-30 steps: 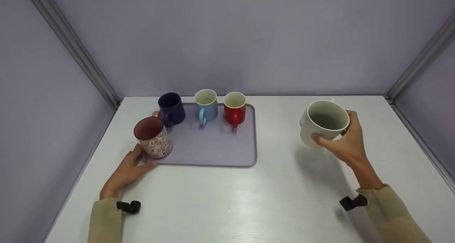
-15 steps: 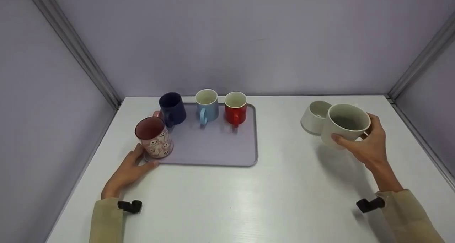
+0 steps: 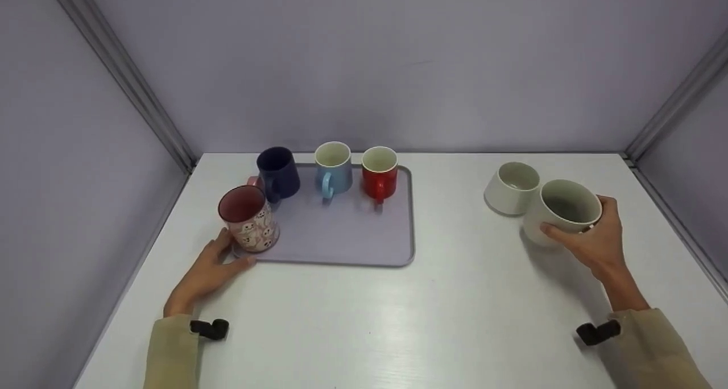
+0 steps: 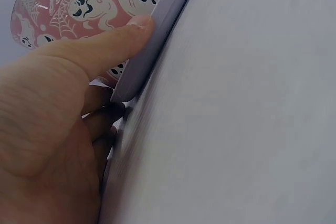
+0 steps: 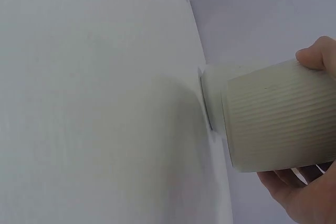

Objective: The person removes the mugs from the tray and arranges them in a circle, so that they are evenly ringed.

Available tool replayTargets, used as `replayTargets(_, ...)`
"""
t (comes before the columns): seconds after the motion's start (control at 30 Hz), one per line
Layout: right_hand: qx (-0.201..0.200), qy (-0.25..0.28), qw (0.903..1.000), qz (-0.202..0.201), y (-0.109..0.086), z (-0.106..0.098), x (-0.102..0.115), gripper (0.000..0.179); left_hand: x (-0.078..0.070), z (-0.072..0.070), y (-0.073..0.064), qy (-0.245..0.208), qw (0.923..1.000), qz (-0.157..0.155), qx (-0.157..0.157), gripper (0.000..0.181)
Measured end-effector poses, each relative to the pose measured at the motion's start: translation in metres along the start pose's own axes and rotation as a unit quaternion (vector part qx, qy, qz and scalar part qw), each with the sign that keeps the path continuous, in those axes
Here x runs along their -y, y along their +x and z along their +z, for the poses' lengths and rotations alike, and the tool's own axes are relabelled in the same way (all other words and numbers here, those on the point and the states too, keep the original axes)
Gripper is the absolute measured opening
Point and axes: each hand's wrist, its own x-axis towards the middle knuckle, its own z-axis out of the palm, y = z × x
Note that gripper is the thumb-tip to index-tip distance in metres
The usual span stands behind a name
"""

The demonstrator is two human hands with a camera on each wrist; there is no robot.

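Note:
In the head view my left hand (image 3: 206,275) is at the near left corner of the lilac tray (image 3: 341,247). The left wrist view shows its thumb on the tray rim (image 4: 144,59), other fingers bent around the corner. Beside them on the tray stands a pink ghost-print mug (image 3: 254,230) with a red inside. At the right, my right hand (image 3: 597,244) grips a large white cup (image 3: 540,221), thumb on the near side, fingers behind. Its ribbed side (image 5: 283,114) shows in the right wrist view, with its base close over the table. A smaller white cup (image 3: 503,198) stands just behind it.
A dark blue mug (image 3: 287,178), a light blue mug (image 3: 341,178) and a red mug (image 3: 388,185) stand along the tray's far side. Grey panels (image 3: 398,65) enclose the white table (image 3: 364,321) at the back and sides.
My right hand has carried the large white cup rightward, then lower and nearer, bringing the smaller cup behind it into view. My left hand has stayed at the tray corner.

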Motion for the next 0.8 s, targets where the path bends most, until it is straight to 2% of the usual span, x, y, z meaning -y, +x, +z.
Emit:
replayTargets(0.27,0.016,-0.025,0.9992,0.025,0.0024,0.0033,-0.0098,0.096,0.0011,-0.0005,0.0012,0.008,1.0000,-0.005,0.001,0.110)
replayTargets(0.53,0.023,-0.020,0.9994,0.017,0.0038,0.0021,-0.0109,0.095,-0.0010,-0.0014,0.0011,0.019,0.9998,-0.001,-0.004,0.109)
replayTargets(0.8,0.029,-0.023,0.9992,0.018,0.0064,0.0026,-0.0120,0.095,0.0005,0.0000,0.0010,0.012,0.9999,-0.011,0.001,0.111)
